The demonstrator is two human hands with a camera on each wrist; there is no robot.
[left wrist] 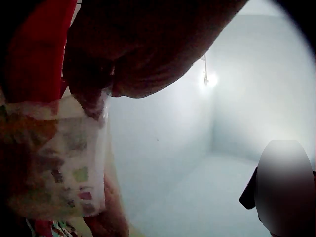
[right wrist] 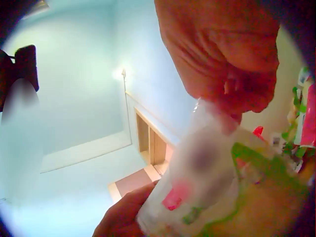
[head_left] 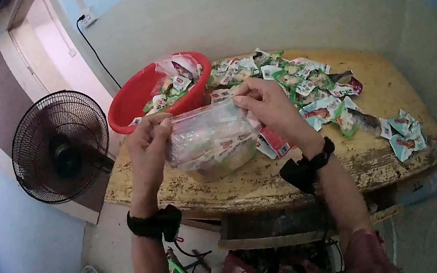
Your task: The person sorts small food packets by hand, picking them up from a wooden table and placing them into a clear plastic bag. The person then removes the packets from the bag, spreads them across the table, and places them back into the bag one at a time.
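A clear plastic bag [head_left: 206, 130] is stretched between my two hands over the front of the table. My left hand [head_left: 148, 147] pinches its left top corner, and my right hand [head_left: 270, 107] grips the right top corner. Through the film, snack packets [head_left: 223, 150] show in the lower part of the bag. The left wrist view has the same bag [left wrist: 54, 163] hanging under the dark underside of the left hand [left wrist: 143, 49]. From the right wrist, the film [right wrist: 197, 163] runs down from the pinching fingers [right wrist: 247, 94], with green-edged packaging close by.
Behind the bag, a red basin [head_left: 134, 101] holds several packets and a crumpled clear bag. Many small snack packets [head_left: 306, 81] lie across the worn yellow table [head_left: 181, 190], toward its right end too. A black fan [head_left: 62, 146] stands at the left, and a drawer [head_left: 277, 229] is below the tabletop.
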